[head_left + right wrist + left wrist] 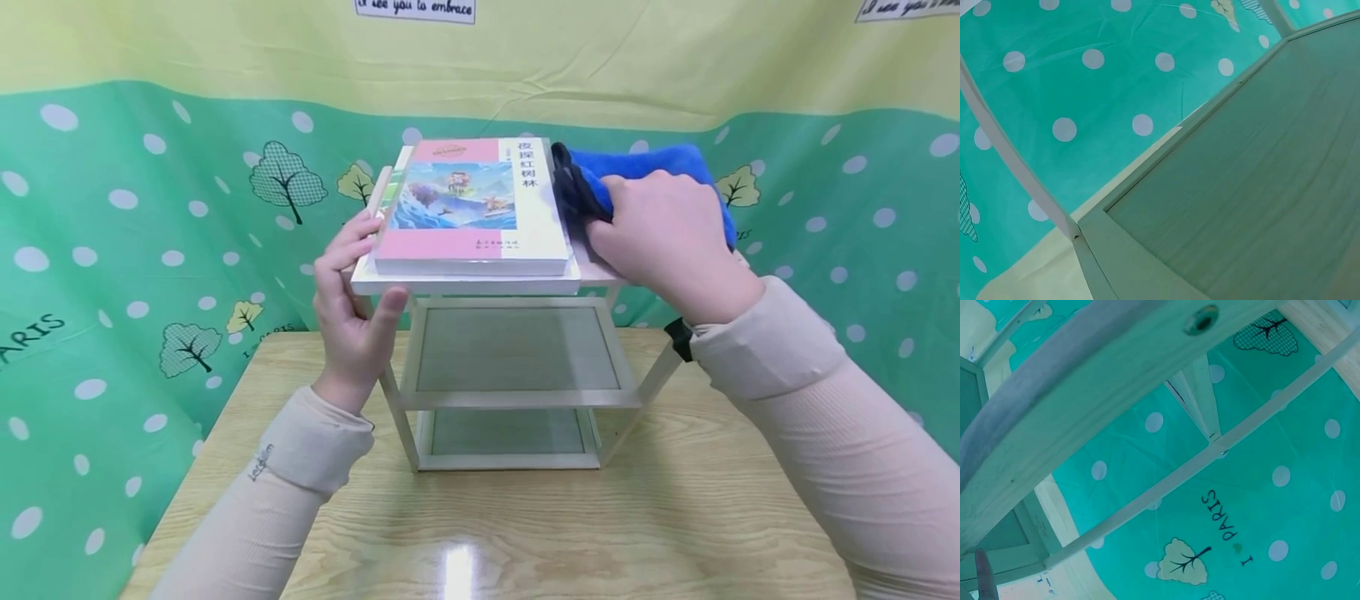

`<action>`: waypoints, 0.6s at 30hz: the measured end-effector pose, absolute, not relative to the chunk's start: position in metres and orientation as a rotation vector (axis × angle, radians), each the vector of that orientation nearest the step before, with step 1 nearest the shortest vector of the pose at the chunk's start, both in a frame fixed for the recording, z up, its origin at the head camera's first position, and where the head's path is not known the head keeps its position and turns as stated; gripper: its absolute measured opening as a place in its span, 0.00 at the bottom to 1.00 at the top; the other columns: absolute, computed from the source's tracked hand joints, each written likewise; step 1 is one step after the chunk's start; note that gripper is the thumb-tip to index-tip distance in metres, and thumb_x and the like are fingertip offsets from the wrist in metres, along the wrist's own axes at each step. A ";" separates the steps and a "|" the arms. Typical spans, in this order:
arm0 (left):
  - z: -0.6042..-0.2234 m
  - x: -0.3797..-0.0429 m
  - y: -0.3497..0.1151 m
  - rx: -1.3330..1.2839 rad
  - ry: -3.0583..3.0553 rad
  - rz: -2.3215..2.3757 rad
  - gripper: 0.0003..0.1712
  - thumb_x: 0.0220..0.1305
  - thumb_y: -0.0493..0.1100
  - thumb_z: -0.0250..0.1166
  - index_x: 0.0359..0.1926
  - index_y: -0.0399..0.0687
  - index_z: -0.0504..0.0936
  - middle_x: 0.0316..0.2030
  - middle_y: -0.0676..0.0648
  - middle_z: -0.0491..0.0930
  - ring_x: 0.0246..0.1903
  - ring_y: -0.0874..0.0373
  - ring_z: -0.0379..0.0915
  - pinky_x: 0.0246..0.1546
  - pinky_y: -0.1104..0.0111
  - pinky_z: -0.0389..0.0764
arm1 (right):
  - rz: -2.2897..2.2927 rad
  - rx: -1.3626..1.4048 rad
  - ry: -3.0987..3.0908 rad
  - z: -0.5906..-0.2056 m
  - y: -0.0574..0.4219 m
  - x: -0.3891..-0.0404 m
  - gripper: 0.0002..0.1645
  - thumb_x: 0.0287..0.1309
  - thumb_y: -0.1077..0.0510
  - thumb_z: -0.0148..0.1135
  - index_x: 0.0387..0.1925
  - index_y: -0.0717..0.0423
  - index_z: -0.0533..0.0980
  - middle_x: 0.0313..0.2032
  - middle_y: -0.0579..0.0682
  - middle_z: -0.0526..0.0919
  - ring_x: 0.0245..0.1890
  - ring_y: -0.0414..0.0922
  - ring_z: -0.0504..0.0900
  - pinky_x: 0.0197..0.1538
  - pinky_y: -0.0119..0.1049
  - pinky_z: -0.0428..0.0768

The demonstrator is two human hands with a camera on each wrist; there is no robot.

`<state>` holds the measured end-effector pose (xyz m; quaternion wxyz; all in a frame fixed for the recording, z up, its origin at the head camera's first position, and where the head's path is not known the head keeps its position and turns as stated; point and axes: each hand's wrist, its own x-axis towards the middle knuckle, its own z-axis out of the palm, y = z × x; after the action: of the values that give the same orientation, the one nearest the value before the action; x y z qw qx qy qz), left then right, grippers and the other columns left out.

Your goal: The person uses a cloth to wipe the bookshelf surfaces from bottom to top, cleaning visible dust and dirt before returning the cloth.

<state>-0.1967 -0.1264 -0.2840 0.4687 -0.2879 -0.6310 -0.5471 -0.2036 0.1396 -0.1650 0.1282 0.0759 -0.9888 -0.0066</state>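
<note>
A small white wooden rack (517, 398) stands on the table, and its top carries a pink-and-white book (540, 212) lying flat on another white-edged book (465, 285). My left hand (348, 308) grips the rack's left top edge, fingers along the books' side and thumb at the front. In the left wrist view a fingertip (985, 575) shows below the rack's curved rail (1085, 387). On the top's right side, my right hand (663, 237) holds a soft blue cloth (652, 161) with a black band (573, 187) beside the book. Its fingertips are hidden.
Below the top, the rack has a middle shelf (517, 350) and a bottom shelf (510, 431). The wood-grain table (465, 533) extends around its legs. A green and yellow patterned curtain (150, 250) hangs close behind.
</note>
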 end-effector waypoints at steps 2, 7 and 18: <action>-0.284 -0.197 -0.126 -0.709 -1.548 -1.341 0.48 0.62 0.71 0.60 0.48 0.24 0.65 0.56 0.29 0.73 0.68 0.43 0.64 0.66 0.52 0.74 | -0.020 0.233 -2.869 -0.165 0.141 -0.201 0.19 0.66 0.46 0.44 0.30 0.55 0.72 0.21 0.55 0.73 0.27 0.58 0.74 0.22 0.44 0.69; -0.284 -0.197 -0.127 -0.711 -1.554 -1.337 0.48 0.62 0.71 0.60 0.49 0.24 0.65 0.57 0.29 0.73 0.68 0.44 0.64 0.67 0.51 0.72 | -0.015 0.224 -2.878 -0.164 0.142 -0.196 0.20 0.66 0.45 0.44 0.36 0.55 0.74 0.23 0.56 0.76 0.29 0.60 0.75 0.23 0.45 0.71; -0.284 -0.197 -0.127 -0.725 -1.540 -1.331 0.47 0.63 0.70 0.60 0.48 0.24 0.65 0.56 0.28 0.73 0.68 0.42 0.64 0.68 0.50 0.70 | 0.027 0.168 -2.833 -0.165 0.140 -0.182 0.19 0.64 0.48 0.48 0.37 0.61 0.74 0.25 0.61 0.77 0.24 0.61 0.75 0.19 0.47 0.71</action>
<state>-0.1969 -0.1268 -0.2840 0.4709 -0.2959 -0.6288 -0.5435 -0.1823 0.1403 -0.1648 0.1510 0.0586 -0.9867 0.0096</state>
